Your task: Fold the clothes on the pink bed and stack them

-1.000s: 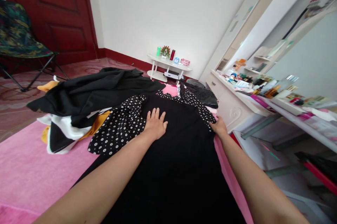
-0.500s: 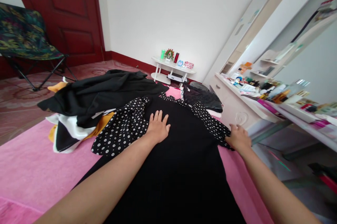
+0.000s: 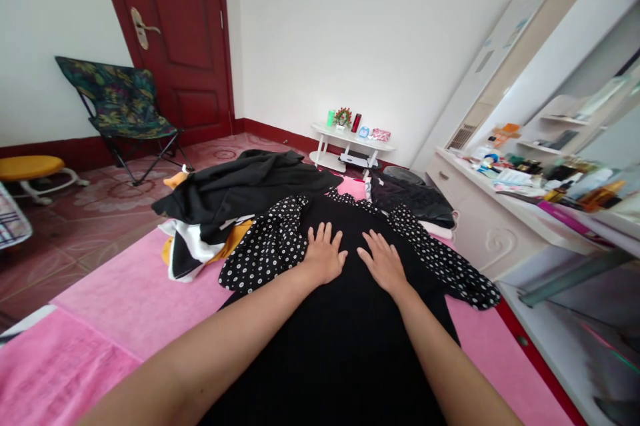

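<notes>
Pink bed, black dress laid flat

Both hands rest palm-down, fingers spread, on the dress (image 3: 345,319) chest: left hand (image 3: 325,256) beside right hand (image 3: 383,265). Polka-dot sleeves (image 3: 270,246) splay outward. Dark clothes pile (image 3: 235,193) lies left.

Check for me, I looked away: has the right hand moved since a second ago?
Yes. The right hand left the dotted right sleeve and came inward onto the dress's black chest, beside the left hand.
</notes>
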`<state>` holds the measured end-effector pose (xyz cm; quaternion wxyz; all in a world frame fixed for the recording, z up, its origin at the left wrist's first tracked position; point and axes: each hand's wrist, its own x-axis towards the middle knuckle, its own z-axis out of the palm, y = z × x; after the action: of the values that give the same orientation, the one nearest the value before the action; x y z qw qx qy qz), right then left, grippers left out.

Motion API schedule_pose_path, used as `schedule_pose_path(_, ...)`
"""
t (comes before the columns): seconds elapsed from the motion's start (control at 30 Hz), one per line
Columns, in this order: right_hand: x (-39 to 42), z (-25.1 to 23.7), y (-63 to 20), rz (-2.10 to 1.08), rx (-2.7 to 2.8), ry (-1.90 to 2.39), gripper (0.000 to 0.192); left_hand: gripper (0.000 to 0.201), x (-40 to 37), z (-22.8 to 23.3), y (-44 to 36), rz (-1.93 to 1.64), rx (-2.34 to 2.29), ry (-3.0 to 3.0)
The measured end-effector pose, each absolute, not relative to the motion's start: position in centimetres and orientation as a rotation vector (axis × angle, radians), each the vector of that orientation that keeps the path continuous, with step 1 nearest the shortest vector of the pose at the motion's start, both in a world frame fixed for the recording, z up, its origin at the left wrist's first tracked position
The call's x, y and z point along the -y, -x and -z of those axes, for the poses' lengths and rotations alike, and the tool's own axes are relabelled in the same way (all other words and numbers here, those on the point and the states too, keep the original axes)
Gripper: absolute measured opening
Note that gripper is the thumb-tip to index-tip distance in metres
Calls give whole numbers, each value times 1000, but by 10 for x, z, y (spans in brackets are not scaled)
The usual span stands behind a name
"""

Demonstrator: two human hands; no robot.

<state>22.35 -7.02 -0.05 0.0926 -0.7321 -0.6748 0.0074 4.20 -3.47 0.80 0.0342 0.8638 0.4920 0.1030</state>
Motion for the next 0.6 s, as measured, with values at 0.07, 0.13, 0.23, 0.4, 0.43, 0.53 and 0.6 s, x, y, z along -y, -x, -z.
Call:
schedule_pose_path(0.07,71,-1,-227,-18,2000,2167,58,62,48,-18,-32,-188,-1423,-2721)
schedule_pose_path(0.13,71,-1,-228,-1,1987,2171,57,62,65,-30,-13,-38,-1259,-2812)
schedule_pose_path(0.23,71,0,-226,18,1971,2190,57,55,82,-51,31,45,-1038,-2984)
schedule_pose_path(0.4,72,1,-224,32,1955,2186,57,39,63,-70,113,-232,-1252,-3062)
schedule_pose_path(0.43,72,1,-225,31,1950,2183,57,39,53,-71,126,-272,-1336,-2975)
schedule_pose_path(0.53,72,1,-226,35,1942,2168,57,37,24,-75,154,-458,-1453,-2567)
schedule_pose_path(0.6,72,1,-226,35,1941,2156,56,35,9,-80,163,-681,-1440,-2210)
